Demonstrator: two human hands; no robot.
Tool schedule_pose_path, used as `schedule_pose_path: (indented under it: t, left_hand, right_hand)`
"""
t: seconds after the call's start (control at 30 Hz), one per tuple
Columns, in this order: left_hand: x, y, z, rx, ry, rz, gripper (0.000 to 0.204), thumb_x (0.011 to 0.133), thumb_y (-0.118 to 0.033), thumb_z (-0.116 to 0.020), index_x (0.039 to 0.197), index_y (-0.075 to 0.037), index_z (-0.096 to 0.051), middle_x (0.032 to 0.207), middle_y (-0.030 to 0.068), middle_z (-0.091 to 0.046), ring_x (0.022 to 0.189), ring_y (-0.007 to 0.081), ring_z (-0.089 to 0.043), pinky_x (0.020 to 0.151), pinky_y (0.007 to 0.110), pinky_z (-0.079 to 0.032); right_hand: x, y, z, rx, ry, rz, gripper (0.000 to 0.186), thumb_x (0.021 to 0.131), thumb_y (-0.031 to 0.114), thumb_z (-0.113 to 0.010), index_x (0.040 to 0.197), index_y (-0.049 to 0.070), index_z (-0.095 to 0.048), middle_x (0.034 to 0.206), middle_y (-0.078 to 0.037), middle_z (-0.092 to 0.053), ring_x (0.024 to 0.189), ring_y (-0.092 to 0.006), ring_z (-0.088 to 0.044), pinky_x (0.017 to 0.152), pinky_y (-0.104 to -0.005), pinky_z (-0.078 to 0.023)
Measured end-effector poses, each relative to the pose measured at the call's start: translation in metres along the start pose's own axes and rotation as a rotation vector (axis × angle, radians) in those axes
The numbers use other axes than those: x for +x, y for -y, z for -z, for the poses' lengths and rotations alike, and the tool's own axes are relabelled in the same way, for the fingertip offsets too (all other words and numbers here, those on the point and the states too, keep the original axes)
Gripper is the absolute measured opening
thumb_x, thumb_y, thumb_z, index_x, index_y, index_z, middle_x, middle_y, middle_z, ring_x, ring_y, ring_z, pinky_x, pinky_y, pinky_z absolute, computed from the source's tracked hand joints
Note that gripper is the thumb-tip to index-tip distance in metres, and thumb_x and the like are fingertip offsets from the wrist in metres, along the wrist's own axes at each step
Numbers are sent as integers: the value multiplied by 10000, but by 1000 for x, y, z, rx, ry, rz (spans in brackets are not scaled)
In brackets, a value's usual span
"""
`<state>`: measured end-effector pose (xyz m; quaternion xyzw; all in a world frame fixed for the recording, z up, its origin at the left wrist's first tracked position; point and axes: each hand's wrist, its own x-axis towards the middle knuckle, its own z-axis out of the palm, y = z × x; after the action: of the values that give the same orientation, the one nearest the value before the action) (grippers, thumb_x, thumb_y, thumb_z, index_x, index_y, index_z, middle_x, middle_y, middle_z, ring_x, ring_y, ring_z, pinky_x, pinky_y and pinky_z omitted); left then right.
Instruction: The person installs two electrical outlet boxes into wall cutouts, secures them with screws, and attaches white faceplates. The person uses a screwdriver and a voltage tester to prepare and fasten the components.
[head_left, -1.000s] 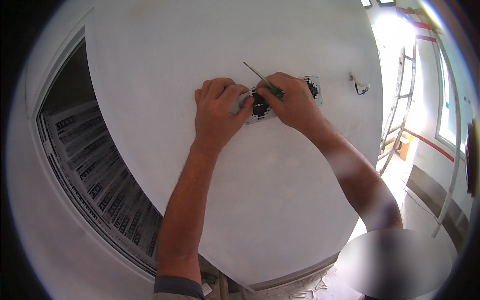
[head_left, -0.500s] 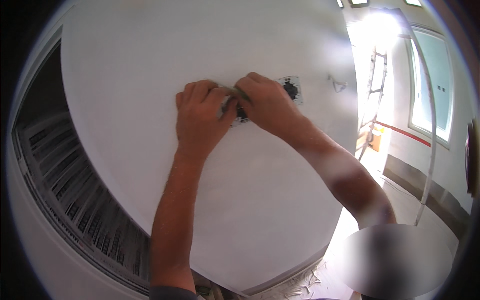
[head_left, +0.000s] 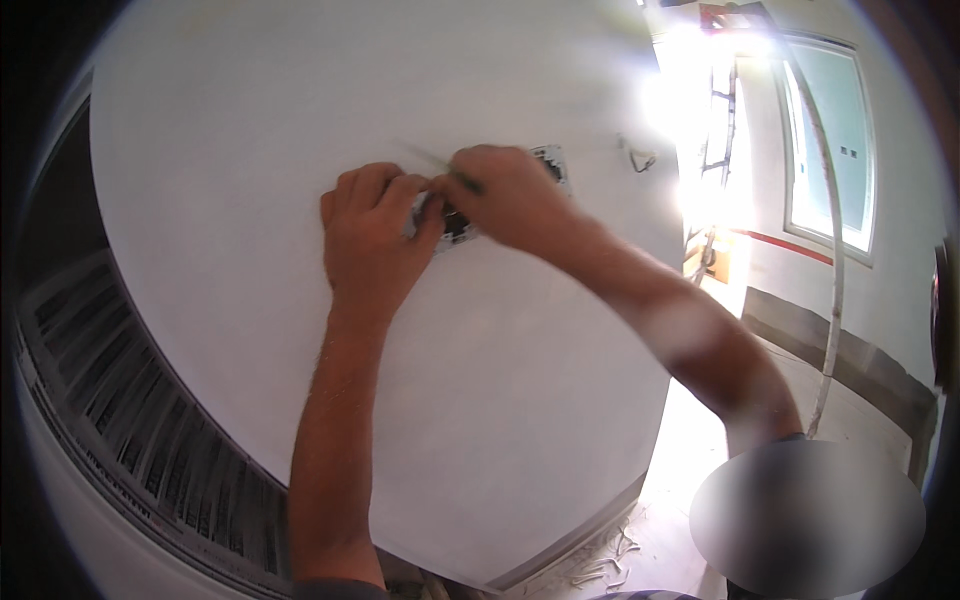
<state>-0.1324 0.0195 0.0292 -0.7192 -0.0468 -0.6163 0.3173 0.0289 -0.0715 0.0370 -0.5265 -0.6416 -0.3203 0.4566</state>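
Observation:
My left hand (head_left: 372,235) is against the white wall (head_left: 500,360), fingers bent and thumb close to the index finger. What it pinches at the pale mounting plate (head_left: 460,238) with a dark middle is hidden. Right beside it, my right hand (head_left: 510,195) is closed around a thin greenish stick-like tool (head_left: 430,157), smeared by motion; its kind does not show. The tool slants up to the left over the top of the plate. A second pale plate (head_left: 553,158) with a dark opening is partly covered by my right hand.
A short loop of wire (head_left: 640,158) sticks out of the wall at right. Beyond the wall's edge stand a ladder (head_left: 718,130) and a long pale pole (head_left: 836,250). Scraps (head_left: 610,560) lie on the floor. A dark slatted recess (head_left: 130,370) runs along the left.
The whole scene has shifted a little left in view. The greenish tool now reaches up to the left from my right hand. My left hand keeps its place at the plate.

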Motion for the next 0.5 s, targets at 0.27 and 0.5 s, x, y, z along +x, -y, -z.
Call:
schedule_pose_path:
  t: [0.27,0.5]
  left_hand:
    - [-3,3,3,50,-5,-62,210,789,-168,-853,975,-203,-763,997,-42,-627,1008,184,-584,867,378,-426]
    - [-5,2,1,76,22,-47,235,824,-186,-839,1054,-199,-798,1046,-12,-660,1056,194,-592,916,386,-445]
  right_hand:
    - [-44,22,78,-89,349,-346,419,984,205,-561,1369,43,-595,1020,-283,-694,984,-408,-678,907,-489,-506]
    - [-57,36,87,-265,445,-212,565,1004,147,-524,1559,107,-433,1059,-271,-714,1020,-441,-683,958,-517,-512]
